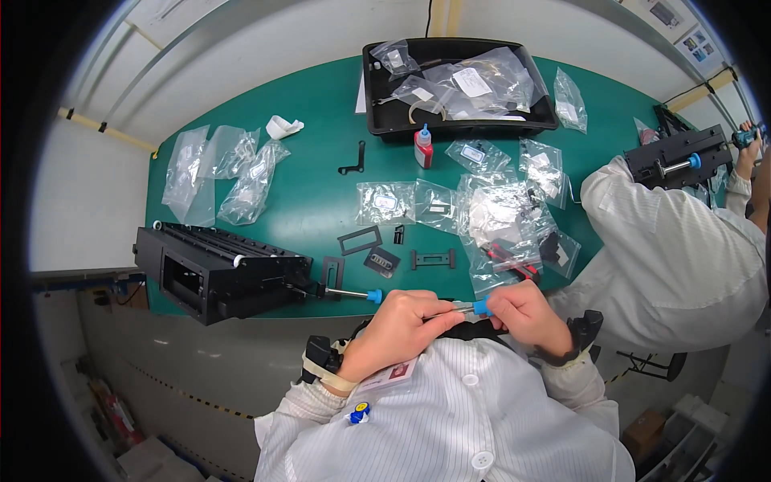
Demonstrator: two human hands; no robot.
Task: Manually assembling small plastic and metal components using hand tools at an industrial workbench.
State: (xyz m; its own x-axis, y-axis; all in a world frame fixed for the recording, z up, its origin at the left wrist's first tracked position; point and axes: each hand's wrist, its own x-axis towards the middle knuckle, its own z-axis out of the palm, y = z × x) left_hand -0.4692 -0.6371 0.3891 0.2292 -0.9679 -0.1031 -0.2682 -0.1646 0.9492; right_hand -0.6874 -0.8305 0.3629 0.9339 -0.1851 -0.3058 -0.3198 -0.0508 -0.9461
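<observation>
At the counter's (313, 210) near edge, my left hand (400, 323) and right hand (528, 316) have fingers closed on a blue-ended rod (481, 308), while a second rod (351, 294) seems already fitted to the black housing (233, 287).

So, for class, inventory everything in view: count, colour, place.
Table: one, green, centre
Tray: one, black, table's back
Bags: many, clear, tray and table
Strip: one, white, back left
Bottle: one, red, blue-capped, before tray
Bracket: one, black, left of bottle
Flat parts: about five, black, mid-front
Tool: one, red-black, right-hand bags
Boxy machines: two, black, left and far right
Rods: three, silver, blue-ended; one per machine, one held
Co-worker: one, white coat, right
Carton: one, brown, lower right
Badge: one, white, person's chest
Left hand: one, bare, on held rod
Right hand: one, bare, on its blue end
</observation>
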